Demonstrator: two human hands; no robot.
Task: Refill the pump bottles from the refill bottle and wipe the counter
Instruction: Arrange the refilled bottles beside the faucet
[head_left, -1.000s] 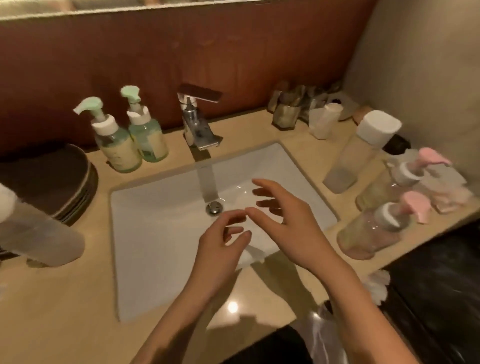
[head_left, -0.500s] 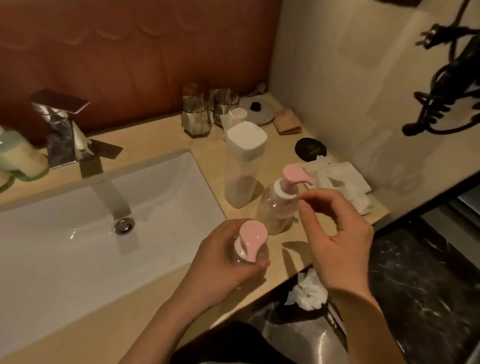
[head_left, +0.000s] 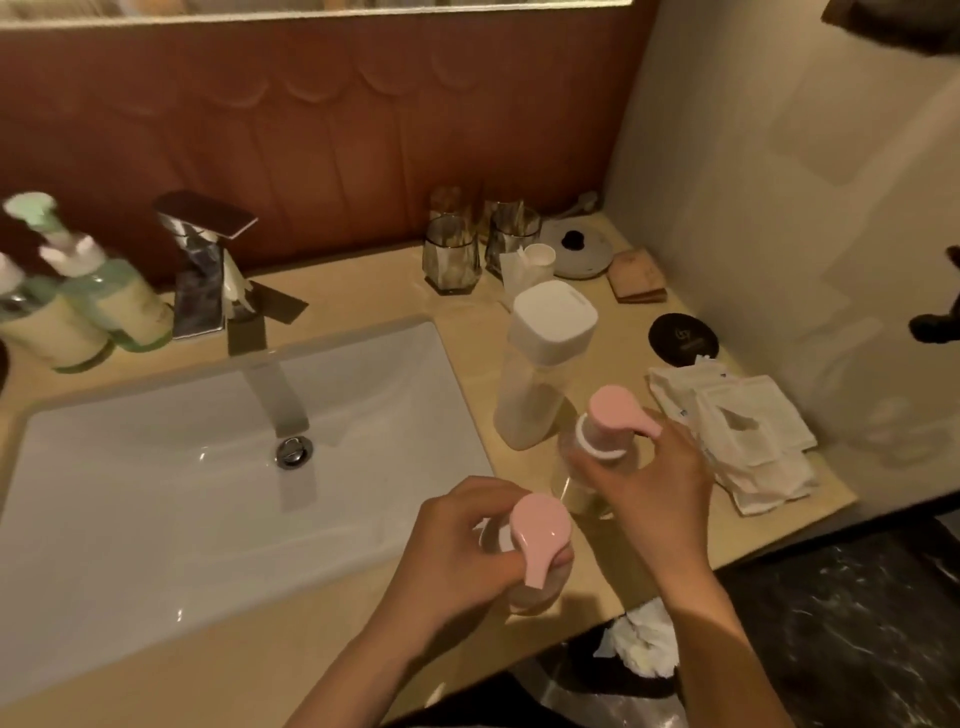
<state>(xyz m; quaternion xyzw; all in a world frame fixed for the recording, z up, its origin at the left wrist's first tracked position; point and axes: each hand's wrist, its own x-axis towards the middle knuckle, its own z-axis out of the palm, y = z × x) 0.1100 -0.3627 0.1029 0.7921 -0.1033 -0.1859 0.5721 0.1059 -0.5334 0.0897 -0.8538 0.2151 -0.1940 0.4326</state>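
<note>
Beige counter (head_left: 363, 296) beside the sink (head_left: 156, 493): left hand (head_left: 457, 551) grips the near pump bottle (head_left: 540, 530), right hand (head_left: 654, 488) the far pump bottle (head_left: 613, 415), refill bottle (head_left: 535, 395) just behind. Best keep both upright; twist collars, not spouts.

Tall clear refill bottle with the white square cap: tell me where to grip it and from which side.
Probably wrap the straight body of the tall clear refill bottle below its white square cap, coming from the white sink side: it stands upright, and the clear pink-pump bottle in the right hand crowds its near right.
</note>
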